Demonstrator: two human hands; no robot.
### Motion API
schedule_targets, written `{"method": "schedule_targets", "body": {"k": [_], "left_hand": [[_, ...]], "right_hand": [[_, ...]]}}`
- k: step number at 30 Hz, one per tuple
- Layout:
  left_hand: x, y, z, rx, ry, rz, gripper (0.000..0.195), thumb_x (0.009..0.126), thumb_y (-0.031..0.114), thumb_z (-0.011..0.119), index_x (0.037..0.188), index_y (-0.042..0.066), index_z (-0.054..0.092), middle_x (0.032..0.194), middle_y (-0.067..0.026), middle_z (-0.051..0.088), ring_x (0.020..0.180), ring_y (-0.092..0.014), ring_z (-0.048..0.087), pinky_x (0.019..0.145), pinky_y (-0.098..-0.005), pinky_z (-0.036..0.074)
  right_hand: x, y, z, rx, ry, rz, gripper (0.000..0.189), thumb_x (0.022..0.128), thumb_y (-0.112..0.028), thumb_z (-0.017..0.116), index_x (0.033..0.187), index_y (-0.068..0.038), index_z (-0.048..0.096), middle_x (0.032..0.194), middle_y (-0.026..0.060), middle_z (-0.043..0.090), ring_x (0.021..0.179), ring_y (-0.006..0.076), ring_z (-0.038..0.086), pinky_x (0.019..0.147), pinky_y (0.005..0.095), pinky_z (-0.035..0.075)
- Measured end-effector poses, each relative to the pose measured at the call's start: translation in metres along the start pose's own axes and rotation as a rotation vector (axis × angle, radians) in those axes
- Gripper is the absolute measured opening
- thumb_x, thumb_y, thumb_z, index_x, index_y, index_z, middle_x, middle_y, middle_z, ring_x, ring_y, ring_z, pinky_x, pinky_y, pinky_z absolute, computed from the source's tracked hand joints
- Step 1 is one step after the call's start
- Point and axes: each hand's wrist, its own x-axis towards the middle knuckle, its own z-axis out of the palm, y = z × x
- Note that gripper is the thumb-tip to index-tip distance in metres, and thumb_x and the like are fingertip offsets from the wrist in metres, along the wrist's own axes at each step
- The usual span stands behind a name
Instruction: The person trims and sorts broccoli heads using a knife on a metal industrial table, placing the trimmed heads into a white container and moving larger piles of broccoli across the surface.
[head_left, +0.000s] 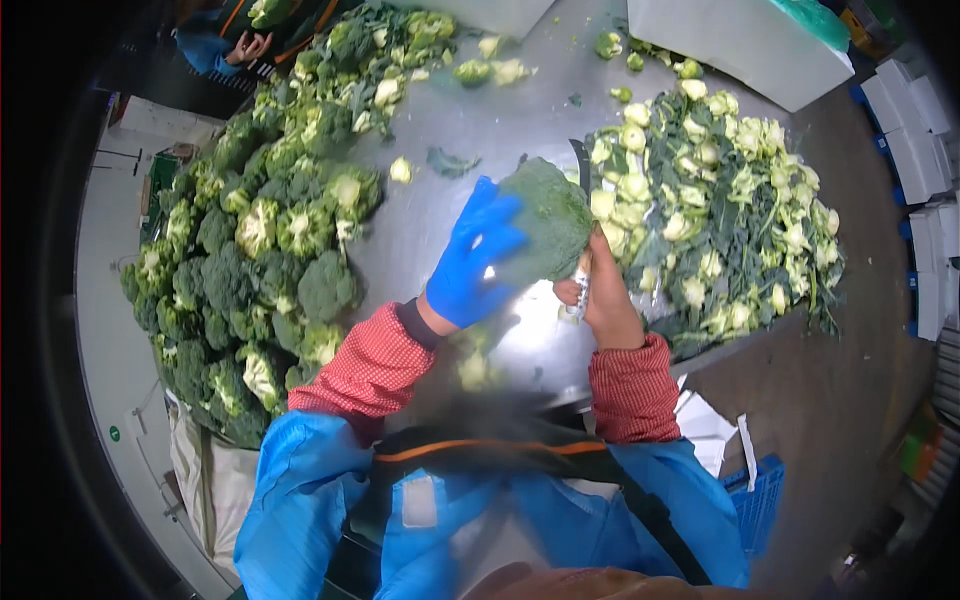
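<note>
My left hand (478, 251), in a blue glove, is against the left side of a large green broccoli head (551, 217), its fingers spread along it and blurred. The crown of the head faces up towards me. In my bare right hand (611, 289) is a knife, its pale, wrapped handle (582, 281) in my fist. The dark, curved knife blade (581, 161) shows beyond the broccoli, which hides part of it. My right thumb or a fingertip reaches the broccoli's right edge. The stem is hidden from view.
Broccoli heads (225, 281) are heaped on the left of the metal table (450, 150). Cut stems and leaves (709, 217) form a pile on the right. White boxes (739, 49) stand at the far side. Another person's hand (249, 48) shows at top left. A blue crate (757, 499) is at lower right.
</note>
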Motion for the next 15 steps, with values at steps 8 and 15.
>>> {"method": "schedule_targets", "body": {"k": [8,15], "left_hand": [[-0.063,0.053,-0.017,-0.648,0.257,-0.606,0.119,0.063,0.017,0.083,0.148,0.005,0.001,0.153,-0.0152,0.012,0.140,-0.028,0.017,0.113,-0.0431,0.019],[-0.079,0.064,-0.054,-0.886,0.220,-0.731,0.104,0.071,0.009,0.076,0.149,0.012,0.007,0.152,-0.0130,0.019,0.139,-0.025,0.022,0.111,-0.0410,0.025]], "right_hand": [[-0.032,0.038,0.002,-0.046,-0.160,-0.072,0.052,0.090,-0.018,0.053,0.137,-0.011,0.032,0.091,0.0049,0.055,0.047,0.0082,0.044,0.039,0.0206,0.035],[-0.044,0.057,0.021,-0.111,-0.249,-0.165,0.047,0.091,-0.018,0.049,0.135,-0.008,0.033,0.096,0.0058,0.056,0.053,0.0090,0.049,0.041,0.0203,0.037]]}}
